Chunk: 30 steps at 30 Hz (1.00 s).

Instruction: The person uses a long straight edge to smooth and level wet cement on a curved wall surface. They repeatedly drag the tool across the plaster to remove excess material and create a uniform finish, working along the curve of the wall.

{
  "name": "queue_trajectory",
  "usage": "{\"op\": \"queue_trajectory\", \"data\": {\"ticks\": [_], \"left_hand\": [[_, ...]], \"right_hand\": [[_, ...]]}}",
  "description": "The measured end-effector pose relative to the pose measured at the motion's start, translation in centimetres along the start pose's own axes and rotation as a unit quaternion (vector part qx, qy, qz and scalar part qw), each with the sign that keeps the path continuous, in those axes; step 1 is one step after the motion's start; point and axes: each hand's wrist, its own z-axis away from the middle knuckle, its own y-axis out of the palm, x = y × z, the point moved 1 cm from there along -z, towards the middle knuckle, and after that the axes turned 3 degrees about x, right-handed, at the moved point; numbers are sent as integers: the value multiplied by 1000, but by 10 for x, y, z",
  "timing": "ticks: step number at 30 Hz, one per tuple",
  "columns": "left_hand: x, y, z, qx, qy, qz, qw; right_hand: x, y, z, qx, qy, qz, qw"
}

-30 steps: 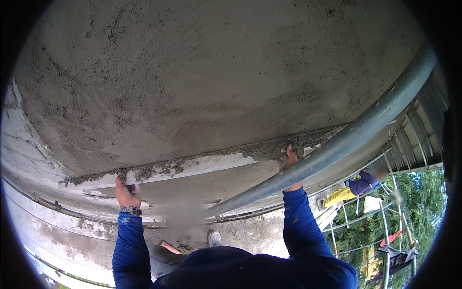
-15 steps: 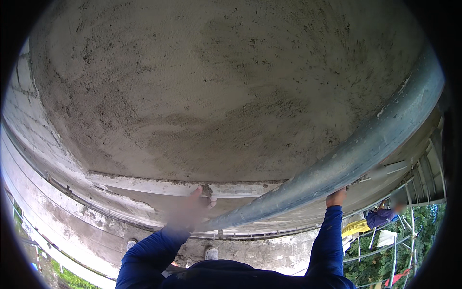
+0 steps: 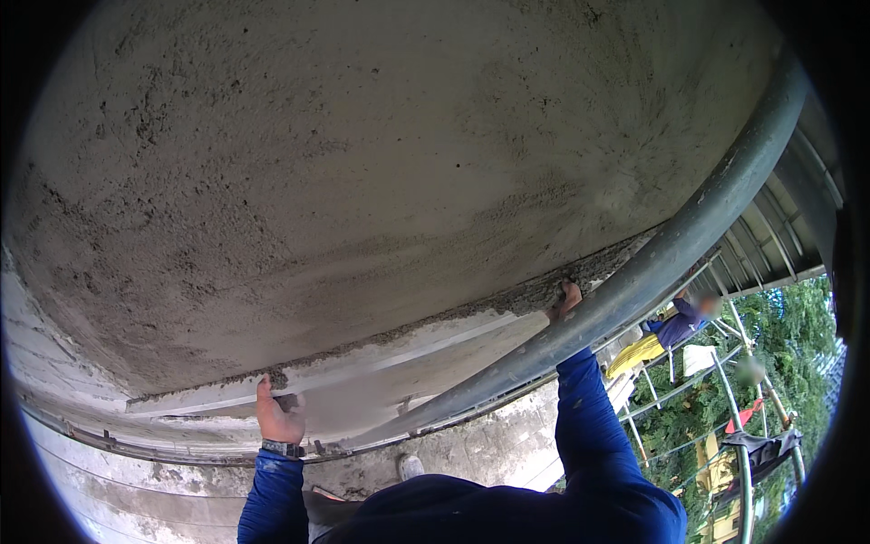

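A long pale straightedge bar (image 3: 346, 369), crusted with wet grey mortar along its upper edge, runs slantwise across the rough grey plastered surface (image 3: 381, 172). My left hand (image 3: 279, 417), with a watch at the wrist, grips the bar toward its left end, thumb up at the edge. My right hand (image 3: 565, 304) grips it farther right, fingers at the mortar-covered edge, partly hidden behind a thick grey metal pipe (image 3: 662, 256) that crosses in front. Both my arms are in blue sleeves.
A bare block strip (image 3: 41, 308) borders the plaster at left, above a stained concrete ledge (image 3: 163, 499). At right, another person (image 3: 675, 326) in a purple top and yellow trousers stands among scaffold poles (image 3: 743, 480), with trees behind and metal framing overhead.
The view swung and swung back. The bar and both hands now appear lower in the picture than a second ago, and tilted again compared with the nearly level middle frame. Both hands stay on the bar.
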Motion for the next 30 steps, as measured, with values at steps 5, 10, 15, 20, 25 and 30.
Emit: {"op": "queue_trajectory", "data": {"ticks": [5, 10, 15, 20, 25, 30], "left_hand": [[-84, -33, -8, -48, 59, -3, 997], [-83, -42, -11, -50, 47, 20, 997], [14, 4, 31, -46, -1, -5, 999], [117, 46, 24, 130, -150, -163, 966], [192, 52, -15, 212, -192, -173, 943], [192, 66, -6, 168, -22, -190, 967]], "right_hand": [[20, 117, 84, 56, -19, 76, 995], [9, 124, 94, 64, -98, 35, 993], [25, 59, 61, -79, -115, -68, 988], [6, -85, 1, -176, -51, -111, 977], [-42, -196, -63, -240, -100, -74, 963], [-26, -152, -72, -254, -47, -103, 960]]}}
